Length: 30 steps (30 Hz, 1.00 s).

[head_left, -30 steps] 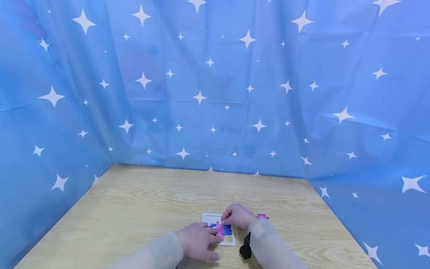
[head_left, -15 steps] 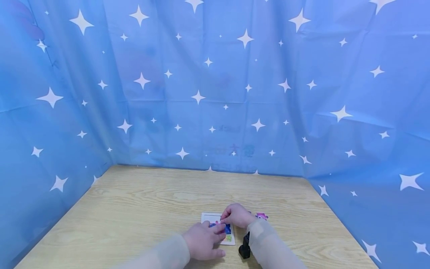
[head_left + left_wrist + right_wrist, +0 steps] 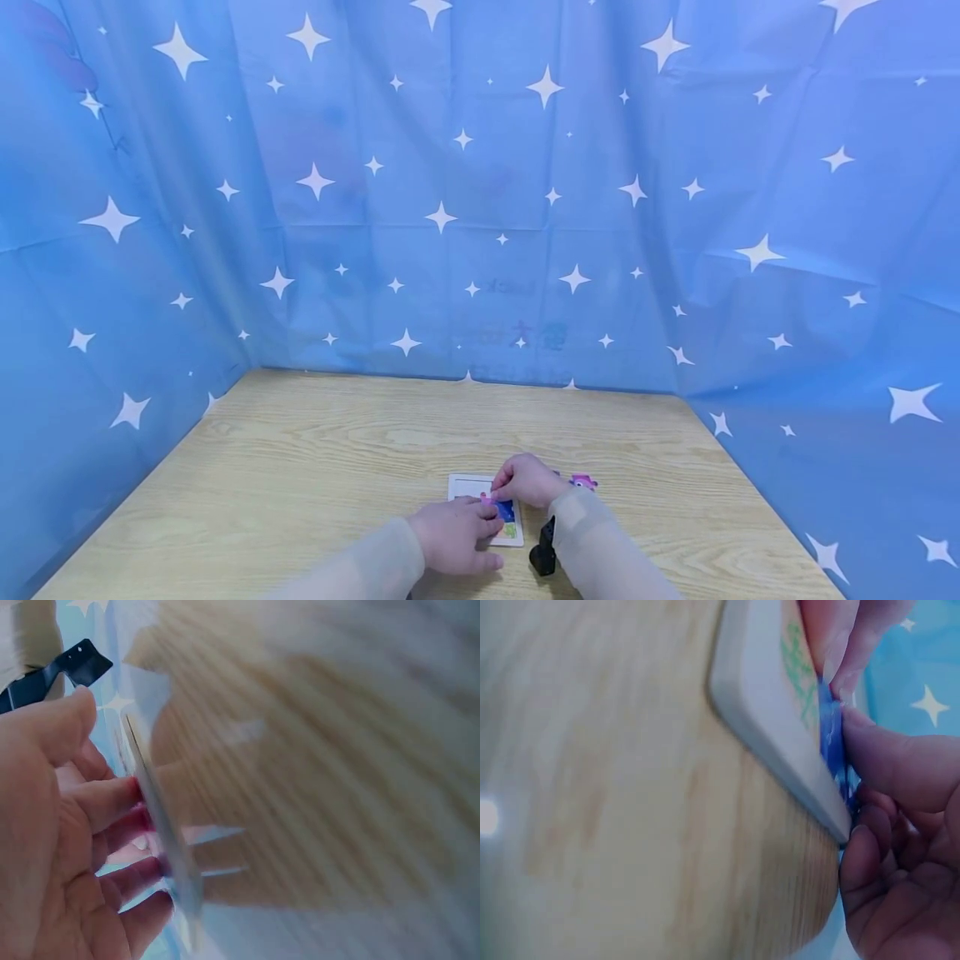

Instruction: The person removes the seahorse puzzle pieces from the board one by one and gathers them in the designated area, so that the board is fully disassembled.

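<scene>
Curtained-off workspace: starry blue cloth [image 3: 480, 179] around a wood-grain table [image 3: 352, 458].

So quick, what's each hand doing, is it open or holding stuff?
Left hand: open, touching the flat, white-framed, colourful jigsaw puzzle.
Right hand: closed, seemingly pinching a shiny blue jigsaw piece; whether it's loose, can't tell.

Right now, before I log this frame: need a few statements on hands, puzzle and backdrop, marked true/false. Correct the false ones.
1. The left hand touches the jigsaw puzzle. True.
2. The puzzle's frame is black. False: it is white.
3. The right hand is well clear of the puzzle. False: its thumb touches a blue part of it.
4. A pink puzzle piece lies on the table, right of the right hand. True.
5. The backdrop is plain red. False: it is blue with white stars.
</scene>
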{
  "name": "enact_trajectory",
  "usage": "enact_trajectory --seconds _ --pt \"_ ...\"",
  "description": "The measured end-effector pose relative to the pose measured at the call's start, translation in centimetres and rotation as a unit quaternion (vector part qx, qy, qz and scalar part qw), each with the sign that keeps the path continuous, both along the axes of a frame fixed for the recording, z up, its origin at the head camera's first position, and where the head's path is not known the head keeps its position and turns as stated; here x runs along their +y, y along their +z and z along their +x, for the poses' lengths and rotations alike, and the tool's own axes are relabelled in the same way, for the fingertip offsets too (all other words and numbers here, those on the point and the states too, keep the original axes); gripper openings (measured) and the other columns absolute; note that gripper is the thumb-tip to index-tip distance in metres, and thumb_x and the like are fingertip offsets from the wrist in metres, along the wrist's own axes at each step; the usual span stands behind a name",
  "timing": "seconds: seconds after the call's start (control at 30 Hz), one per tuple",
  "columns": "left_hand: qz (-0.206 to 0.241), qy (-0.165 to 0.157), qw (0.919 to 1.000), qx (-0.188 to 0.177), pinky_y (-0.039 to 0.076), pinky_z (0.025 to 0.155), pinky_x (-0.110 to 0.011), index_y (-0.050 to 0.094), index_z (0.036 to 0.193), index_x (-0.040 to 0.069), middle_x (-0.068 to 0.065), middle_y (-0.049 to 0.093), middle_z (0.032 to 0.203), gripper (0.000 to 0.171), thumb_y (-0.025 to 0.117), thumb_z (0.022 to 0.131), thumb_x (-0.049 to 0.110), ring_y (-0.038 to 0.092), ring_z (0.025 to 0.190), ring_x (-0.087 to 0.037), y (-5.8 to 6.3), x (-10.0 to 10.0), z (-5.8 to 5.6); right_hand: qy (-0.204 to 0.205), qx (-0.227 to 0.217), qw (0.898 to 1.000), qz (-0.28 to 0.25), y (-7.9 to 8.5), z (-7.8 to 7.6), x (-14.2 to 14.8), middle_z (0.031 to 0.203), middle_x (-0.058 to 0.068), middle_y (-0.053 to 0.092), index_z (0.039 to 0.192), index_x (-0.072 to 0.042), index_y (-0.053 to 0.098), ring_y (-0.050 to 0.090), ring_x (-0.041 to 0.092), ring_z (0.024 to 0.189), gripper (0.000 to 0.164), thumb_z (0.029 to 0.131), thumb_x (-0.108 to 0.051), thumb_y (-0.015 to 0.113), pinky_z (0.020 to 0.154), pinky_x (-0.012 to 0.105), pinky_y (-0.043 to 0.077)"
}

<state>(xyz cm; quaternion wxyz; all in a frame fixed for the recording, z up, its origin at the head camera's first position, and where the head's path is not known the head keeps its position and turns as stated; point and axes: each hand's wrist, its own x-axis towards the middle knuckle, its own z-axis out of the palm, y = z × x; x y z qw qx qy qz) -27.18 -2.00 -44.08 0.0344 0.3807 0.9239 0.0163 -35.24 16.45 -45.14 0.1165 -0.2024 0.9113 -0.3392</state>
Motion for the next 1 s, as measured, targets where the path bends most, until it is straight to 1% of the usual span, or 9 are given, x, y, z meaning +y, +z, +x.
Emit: enact_trajectory --seconds 0.07,0.1,0.23,0.37,0.47,0.7,0.9,1.0 --pt "0.018 0.011 0.9995 -0.025 0.037 0.106 -0.030 0.055 0.138 0.022 0.007 0.046 0.144 0.060 0.049 0.092 0.060 0.041 0.134 -0.016 0.06 -0.05 0.06 0.000 -0.001 1.000 0.003 0.10 0.07 -0.12 0.078 -0.004 0.062 0.079 -0.011 0.069 0.053 0.013 0.075 0.008 0.084 -0.012 0.074 0.075 0.035 0.046" --pt "0.024 0.015 0.9991 -0.031 0.037 0.106 -0.030 0.055 0.138 0.022 0.007 0.046 0.145 0.060 0.049 0.091 0.060 0.040 0.134 -0.016 0.04 -0.08 0.06 -0.002 -0.002 1.000 0.005 0.13 0.11 -0.18 0.078 -0.003 0.061 0.079 -0.011 0.068 0.053 0.013 0.075 0.008 0.084 -0.011 0.074 0.075 0.035 0.046" --pt "0.029 0.016 0.9987 -0.038 0.036 0.107 -0.030 0.056 0.137 0.021 0.006 0.047 0.144 0.061 0.049 0.091 0.060 0.040 0.134 -0.017 -0.03 -0.02 -0.03 -0.001 -0.004 1.000 0.002 0.07 0.10 -0.24 0.076 -0.003 0.060 0.079 -0.009 0.067 0.053 0.013 0.073 0.008 0.084 -0.009 0.073 0.073 0.032 0.045" --pt "0.026 0.019 0.9987 -0.040 0.036 0.107 -0.029 0.056 0.137 0.021 0.006 0.048 0.144 0.061 0.048 0.091 0.061 0.041 0.134 -0.016 0.02 0.12 -0.04 0.004 -0.004 1.000 -0.006 -0.04 0.03 -0.27 0.074 -0.004 0.060 0.078 -0.007 0.067 0.053 0.012 0.071 0.009 0.084 -0.006 0.073 0.071 0.029 0.045" --pt "0.028 0.021 0.9987 -0.038 0.036 0.107 -0.028 0.057 0.136 0.021 0.006 0.048 0.143 0.061 0.049 0.091 0.060 0.042 0.133 -0.016 0.11 0.18 0.04 0.006 0.000 1.000 -0.008 -0.08 0.01 -0.32 0.074 -0.003 0.059 0.077 -0.008 0.066 0.052 0.012 0.071 0.010 0.083 -0.006 0.074 0.071 0.030 0.044" --pt "0.031 0.018 0.9987 -0.037 0.036 0.107 -0.028 0.059 0.135 0.019 0.005 0.050 0.142 0.060 0.050 0.091 0.059 0.043 0.132 -0.017 0.28 0.18 0.01 0.006 0.023 1.000 0.007 0.02 0.09 -0.42 0.084 -0.001 0.053 0.076 -0.011 0.065 0.047 0.015 0.079 0.012 0.083 -0.008 0.075 0.074 0.034 0.041" --pt "0.031 0.021 0.9986 -0.038 0.035 0.107 -0.028 0.059 0.134 0.020 0.005 0.050 0.142 0.060 0.050 0.090 0.059 0.043 0.132 -0.017 0.21 0.17 -0.16 0.006 0.016 1.000 0.008 0.09 0.06 -0.46 0.078 -0.003 0.058 0.077 -0.010 0.065 0.051 0.014 0.074 0.011 0.084 -0.007 0.073 0.073 0.034 0.042" --pt "0.030 0.023 0.9987 -0.035 0.035 0.106 -0.028 0.059 0.134 0.021 0.006 0.050 0.141 0.060 0.050 0.090 0.060 0.043 0.132 -0.017 0.11 0.21 -0.23 -0.002 0.014 1.000 0.009 0.09 -0.02 -0.43 0.079 -0.003 0.057 0.080 -0.010 0.063 0.051 0.014 0.074 0.012 0.083 -0.009 0.074 0.072 0.033 0.042"
